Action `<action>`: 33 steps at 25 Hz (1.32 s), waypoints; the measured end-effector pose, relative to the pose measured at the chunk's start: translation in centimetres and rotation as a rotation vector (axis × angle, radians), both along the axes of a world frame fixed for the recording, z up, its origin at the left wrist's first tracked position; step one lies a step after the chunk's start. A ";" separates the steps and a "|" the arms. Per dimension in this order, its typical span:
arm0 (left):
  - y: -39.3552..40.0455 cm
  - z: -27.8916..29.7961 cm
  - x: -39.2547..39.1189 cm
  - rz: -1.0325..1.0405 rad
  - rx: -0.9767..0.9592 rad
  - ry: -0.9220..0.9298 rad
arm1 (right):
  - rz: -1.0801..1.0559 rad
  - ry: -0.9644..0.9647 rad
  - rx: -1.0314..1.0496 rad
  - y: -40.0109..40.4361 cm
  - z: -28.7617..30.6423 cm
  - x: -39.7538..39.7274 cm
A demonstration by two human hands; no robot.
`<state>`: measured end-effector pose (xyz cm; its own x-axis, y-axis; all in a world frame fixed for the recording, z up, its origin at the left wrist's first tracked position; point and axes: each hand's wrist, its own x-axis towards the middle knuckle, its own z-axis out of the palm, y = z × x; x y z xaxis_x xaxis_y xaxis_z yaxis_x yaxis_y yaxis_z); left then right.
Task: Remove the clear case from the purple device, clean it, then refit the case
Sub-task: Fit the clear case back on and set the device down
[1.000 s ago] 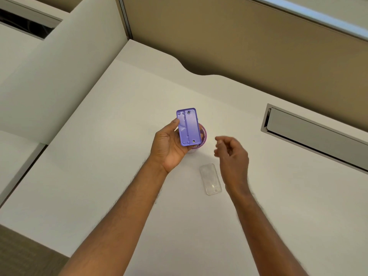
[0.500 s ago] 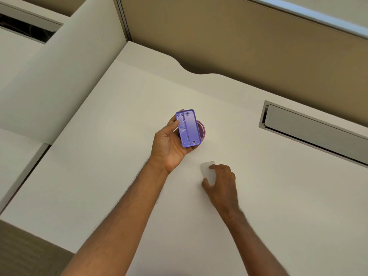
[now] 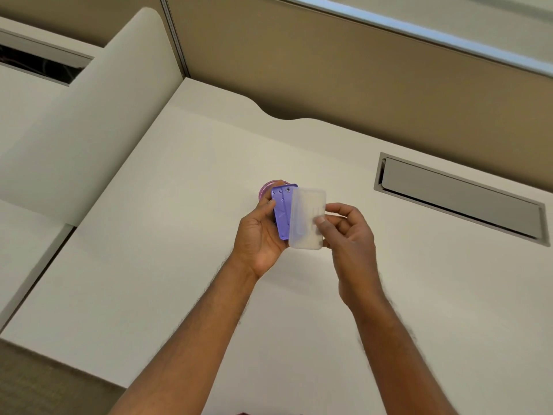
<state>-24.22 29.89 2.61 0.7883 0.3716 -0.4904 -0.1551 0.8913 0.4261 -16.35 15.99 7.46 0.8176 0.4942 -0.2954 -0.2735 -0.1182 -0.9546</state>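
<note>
My left hand [image 3: 259, 235] grips the purple device [image 3: 282, 211] upright above the white desk, its back with small holes facing me. My right hand [image 3: 347, 226] pinches the clear case [image 3: 305, 218] by its right edge between thumb and fingers. The case is held upright and overlaps the right half of the device, covering that part. Whether the case touches the device I cannot tell.
A small pink round object [image 3: 267, 187] sits on the white desk [image 3: 179, 235] just behind the device, mostly hidden. A grey recessed cable flap [image 3: 457, 199] lies at the right. Tan partition walls [image 3: 329, 70] close the desk's far side and a white panel [image 3: 89, 121] the left.
My right hand picked the clear case up from the desk and raised it to the right side of the purple device. My left hand kept hold of the device.
</note>
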 end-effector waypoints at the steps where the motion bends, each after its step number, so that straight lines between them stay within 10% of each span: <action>1: -0.5 0.2 -0.1 -0.014 -0.006 0.001 | 0.013 0.003 -0.016 0.1 0.3 -0.2; 17: -3.8 0.8 -2.5 -0.057 0.049 -0.022 | 0.035 -0.293 -0.233 -0.7 -0.3 -2.7; 33: -8.7 1.9 -1.7 -0.149 0.241 0.045 | -0.067 -0.009 -0.020 -3.8 0.5 -1.3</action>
<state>-25.90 21.21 4.46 0.8225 0.3635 -0.4375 -0.0060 0.7747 0.6323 -17.62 12.20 7.94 0.8513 0.4326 -0.2970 -0.2725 -0.1192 -0.9547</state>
